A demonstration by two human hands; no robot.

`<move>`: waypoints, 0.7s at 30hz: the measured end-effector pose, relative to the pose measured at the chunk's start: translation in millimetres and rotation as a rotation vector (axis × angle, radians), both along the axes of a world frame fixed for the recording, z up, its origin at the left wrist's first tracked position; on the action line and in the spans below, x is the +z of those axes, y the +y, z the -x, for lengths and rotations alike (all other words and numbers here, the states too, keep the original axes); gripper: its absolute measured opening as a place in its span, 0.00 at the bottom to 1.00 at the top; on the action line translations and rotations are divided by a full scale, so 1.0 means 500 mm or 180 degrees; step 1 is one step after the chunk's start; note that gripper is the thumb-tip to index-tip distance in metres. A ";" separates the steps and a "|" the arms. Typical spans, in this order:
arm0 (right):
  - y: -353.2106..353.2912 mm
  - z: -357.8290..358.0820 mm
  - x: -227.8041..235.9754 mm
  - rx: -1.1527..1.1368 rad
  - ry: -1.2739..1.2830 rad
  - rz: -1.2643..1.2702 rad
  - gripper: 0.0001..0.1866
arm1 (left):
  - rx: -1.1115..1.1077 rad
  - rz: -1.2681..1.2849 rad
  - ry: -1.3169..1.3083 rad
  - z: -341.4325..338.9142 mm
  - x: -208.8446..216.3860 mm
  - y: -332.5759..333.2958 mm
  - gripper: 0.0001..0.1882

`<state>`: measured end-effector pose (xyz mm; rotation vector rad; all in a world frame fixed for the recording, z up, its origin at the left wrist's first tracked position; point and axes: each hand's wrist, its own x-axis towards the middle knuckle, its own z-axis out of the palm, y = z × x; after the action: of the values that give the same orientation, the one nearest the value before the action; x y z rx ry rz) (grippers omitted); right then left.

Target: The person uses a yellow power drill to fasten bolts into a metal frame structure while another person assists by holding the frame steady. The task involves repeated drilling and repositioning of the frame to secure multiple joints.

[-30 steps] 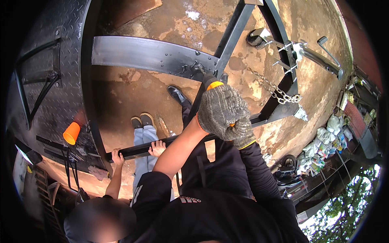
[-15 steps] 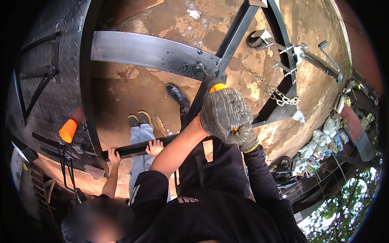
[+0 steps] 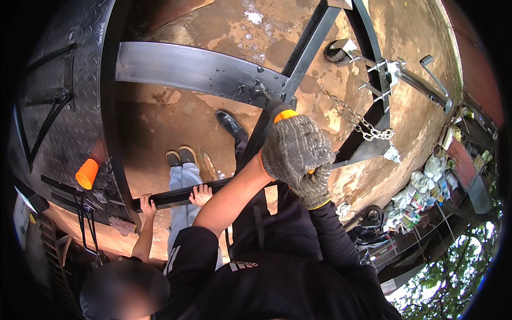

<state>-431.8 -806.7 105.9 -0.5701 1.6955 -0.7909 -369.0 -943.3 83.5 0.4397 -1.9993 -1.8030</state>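
Both my hands wear grey knit gloves and are closed around one black tool with orange bands (image 3: pixel 285 115). My left hand (image 3: pixel 293 141) sits farther up the handle. My right hand (image 3: pixel 313 186) is just below it, with a bit of orange showing between the fingers. The tool's dark end reaches the grey metal plate (image 3: pixel 170 61) near its right end, beside several bolt heads or bumps. My hands hide most of the handle, so its exact kind cannot be told. The plate joins a black angled steel frame (image 3: pixel 314 40).
A co-worker's bare hands (image 3: pixel 201 195) rest on the near black bar (image 3: pixel 173 198). An orange cup (image 3: pixel 87 174) is on the black tread-plate deck (image 3: pixel 82 122) at left. A chain (image 3: pixel 365 125) and a jack with a crank handle (image 3: pixel 421 85) are at the right of the frame.
The view has shifted slightly. My right hand and forearm have moved a little left and down, while both hands keep hold of the tool, its end still at the plate.
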 end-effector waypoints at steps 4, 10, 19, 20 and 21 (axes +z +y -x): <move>-0.040 -0.007 0.008 0.0042 0.1233 0.0198 0.20 | 0.0426 0.2080 -0.0398 -0.004 -0.026 0.027 0.18; -0.041 -0.004 0.020 0.0663 0.1577 0.0013 0.15 | 0.0357 -0.1453 -0.0572 -0.041 -0.020 0.054 0.21; -0.085 -0.023 0.051 0.0193 0.1115 -0.0356 0.22 | 0.2181 0.0413 -0.1227 -0.170 0.095 0.122 0.15; -0.091 -0.019 0.058 0.0404 0.1336 -0.0360 0.22 | 0.2181 0.0254 -0.1429 -0.202 0.090 0.135 0.13; -0.096 -0.021 0.070 0.0598 0.1551 -0.0368 0.22 | 0.2023 0.0072 -0.1526 -0.248 0.060 0.164 0.11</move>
<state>-421.5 -854.9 140.9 -0.8778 2.0758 -0.4337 -245.1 -861.2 113.7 1.4243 -1.8424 -1.3469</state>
